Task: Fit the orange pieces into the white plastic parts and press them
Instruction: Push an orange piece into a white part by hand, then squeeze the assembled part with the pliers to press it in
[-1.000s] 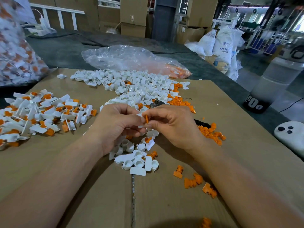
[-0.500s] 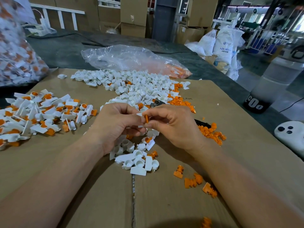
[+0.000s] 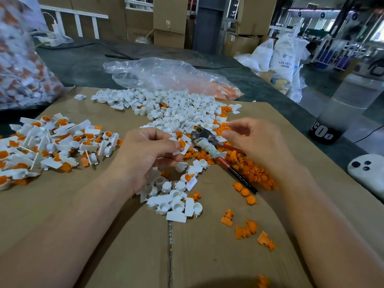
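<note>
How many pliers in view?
1. The pliers lie on the orange pieces between the left hand, which holds a white part, and the right hand. Others may be buried under the piles.

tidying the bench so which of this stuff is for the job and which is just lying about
Job: white part in left hand, white pile, orange pieces, finished pile, maybe pliers.
Lying about: controller, bottle, boxes.
</note>
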